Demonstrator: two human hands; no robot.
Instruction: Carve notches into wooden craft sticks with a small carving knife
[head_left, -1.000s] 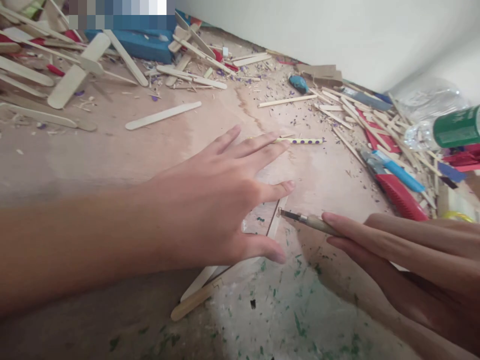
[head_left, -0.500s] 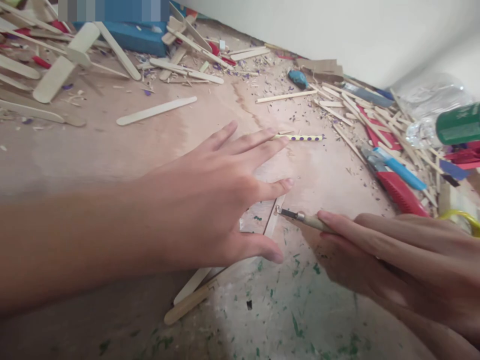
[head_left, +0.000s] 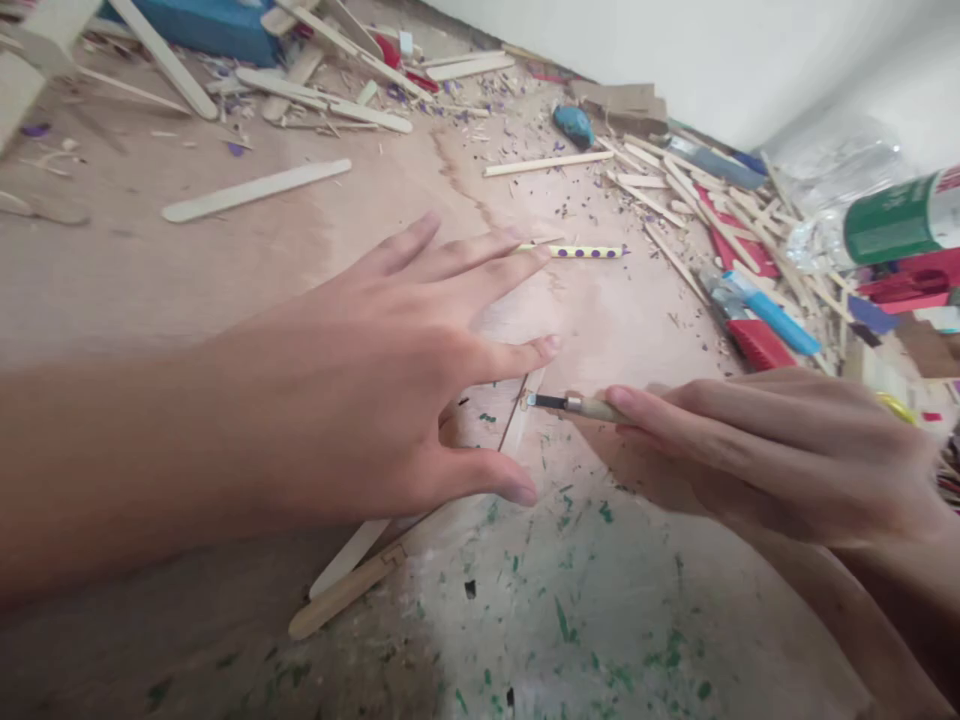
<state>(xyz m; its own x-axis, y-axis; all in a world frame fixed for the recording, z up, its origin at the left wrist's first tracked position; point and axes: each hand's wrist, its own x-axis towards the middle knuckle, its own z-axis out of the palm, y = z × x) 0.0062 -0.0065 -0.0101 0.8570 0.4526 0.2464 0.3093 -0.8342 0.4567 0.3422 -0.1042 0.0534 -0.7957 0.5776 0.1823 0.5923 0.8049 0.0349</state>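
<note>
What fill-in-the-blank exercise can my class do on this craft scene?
1. The right hand holds a knife by its ____ handle.
2. The left hand lies spread, palm ____, over a stick.
3. The yellow stick has ____ dots.
4. The bottle has a ____ label.
Missing words: wooden; down; purple; green.

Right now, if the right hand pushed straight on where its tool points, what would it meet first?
The wooden stick: the carving tool in the right hand has its tip at it. Just beyond lies the left hand, thumb and forefinger spread; depth is unclear.
</note>
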